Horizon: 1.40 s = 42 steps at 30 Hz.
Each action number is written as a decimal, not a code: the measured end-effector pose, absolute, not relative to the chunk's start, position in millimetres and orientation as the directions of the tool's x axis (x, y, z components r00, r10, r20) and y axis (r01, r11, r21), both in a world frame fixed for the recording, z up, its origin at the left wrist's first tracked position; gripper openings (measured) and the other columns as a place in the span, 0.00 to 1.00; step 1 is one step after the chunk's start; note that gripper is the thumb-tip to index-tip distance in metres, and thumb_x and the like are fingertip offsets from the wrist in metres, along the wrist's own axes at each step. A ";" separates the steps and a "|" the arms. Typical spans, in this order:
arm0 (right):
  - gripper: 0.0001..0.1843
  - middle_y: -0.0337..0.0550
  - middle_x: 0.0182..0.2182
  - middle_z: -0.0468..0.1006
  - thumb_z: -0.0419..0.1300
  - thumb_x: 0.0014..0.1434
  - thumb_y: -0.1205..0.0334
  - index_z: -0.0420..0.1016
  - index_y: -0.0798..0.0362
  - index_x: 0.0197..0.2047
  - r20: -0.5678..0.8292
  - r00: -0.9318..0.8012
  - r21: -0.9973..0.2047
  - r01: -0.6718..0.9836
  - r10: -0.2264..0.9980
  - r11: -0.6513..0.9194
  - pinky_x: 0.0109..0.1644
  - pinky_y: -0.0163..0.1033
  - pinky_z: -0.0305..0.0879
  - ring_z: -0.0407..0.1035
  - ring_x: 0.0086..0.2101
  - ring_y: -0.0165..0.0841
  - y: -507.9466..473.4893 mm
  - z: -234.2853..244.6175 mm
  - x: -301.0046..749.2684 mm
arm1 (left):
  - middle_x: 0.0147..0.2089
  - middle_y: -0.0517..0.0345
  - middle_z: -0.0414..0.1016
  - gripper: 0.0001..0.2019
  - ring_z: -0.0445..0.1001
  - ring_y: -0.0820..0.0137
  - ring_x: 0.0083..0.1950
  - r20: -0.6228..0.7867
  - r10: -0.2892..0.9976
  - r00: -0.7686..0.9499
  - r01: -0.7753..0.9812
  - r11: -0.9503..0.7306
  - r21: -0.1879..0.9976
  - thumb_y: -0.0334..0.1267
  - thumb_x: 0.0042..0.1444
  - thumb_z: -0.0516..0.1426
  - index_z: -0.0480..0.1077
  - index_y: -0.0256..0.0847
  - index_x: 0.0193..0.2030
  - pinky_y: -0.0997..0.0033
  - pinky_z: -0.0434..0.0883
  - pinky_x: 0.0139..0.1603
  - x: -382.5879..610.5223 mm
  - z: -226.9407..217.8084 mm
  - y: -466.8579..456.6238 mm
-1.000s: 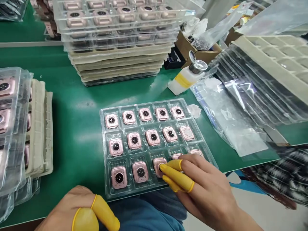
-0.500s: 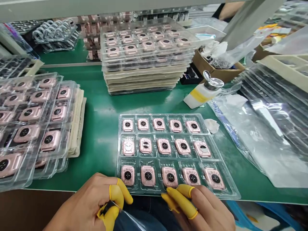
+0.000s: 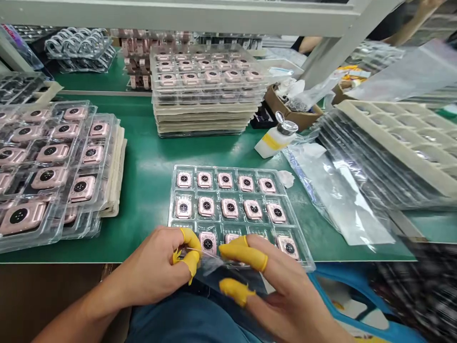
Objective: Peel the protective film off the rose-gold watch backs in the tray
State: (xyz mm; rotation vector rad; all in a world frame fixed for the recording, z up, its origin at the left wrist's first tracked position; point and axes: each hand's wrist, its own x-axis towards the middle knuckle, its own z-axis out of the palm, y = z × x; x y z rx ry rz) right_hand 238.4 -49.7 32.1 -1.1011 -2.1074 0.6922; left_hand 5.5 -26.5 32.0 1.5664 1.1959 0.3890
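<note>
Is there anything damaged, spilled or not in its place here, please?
Yes. The yellow thumb cover on the right hand has a ragged edge, perhaps torn. The lid of the white bottle stands open; no spill shows. A crumpled white scrap lies loose beside the tray.

Yellow-capped hands (image 3: 160, 262), pinched clear film (image 3: 210, 263), tray (image 3: 289, 225) of watch cases (image 3: 229, 208)

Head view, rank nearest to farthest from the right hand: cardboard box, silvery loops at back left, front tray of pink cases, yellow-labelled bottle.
From the right hand:
1. Front tray: at the hand, partly hidden by its fingers.
2. Yellow-labelled bottle: beyond the tray.
3. Cardboard box: behind the bottle, slightly right.
4. Silvery loops: far back, left.
</note>
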 end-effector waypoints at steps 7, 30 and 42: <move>0.14 0.39 0.34 0.78 0.62 0.61 0.70 0.78 0.46 0.49 0.229 -0.378 -0.738 0.533 0.897 0.413 0.32 0.34 0.72 0.73 0.31 0.32 -48.4 29.2 227.2 | 0.28 0.65 0.74 0.08 0.65 0.74 0.27 -0.354 0.819 0.452 0.406 0.164 0.899 0.33 0.57 0.53 0.74 0.41 0.33 0.76 0.61 0.26 -1.4 28.5 -29.8; 0.16 0.38 0.31 0.74 0.57 0.58 0.78 0.63 0.44 0.38 0.110 -0.541 -0.895 0.311 0.834 0.320 0.35 0.39 0.71 0.72 0.31 0.34 10.6 55.7 204.6 | 0.30 0.64 0.75 0.12 0.66 0.74 0.30 -0.468 0.672 0.573 0.187 0.449 0.874 0.39 0.64 0.56 0.81 0.42 0.34 0.75 0.60 0.29 -19.3 16.0 0.9; 0.12 0.32 0.27 0.71 0.53 0.55 0.78 0.65 0.50 0.31 -0.318 -0.632 -0.771 0.606 0.707 0.196 0.30 0.35 0.58 0.63 0.27 0.28 105.5 26.7 226.6 | 0.35 0.66 0.86 0.15 0.79 0.71 0.27 -0.224 0.886 0.406 0.418 0.038 0.908 0.37 0.58 0.53 0.82 0.52 0.39 0.77 0.71 0.24 -2.7 13.8 6.8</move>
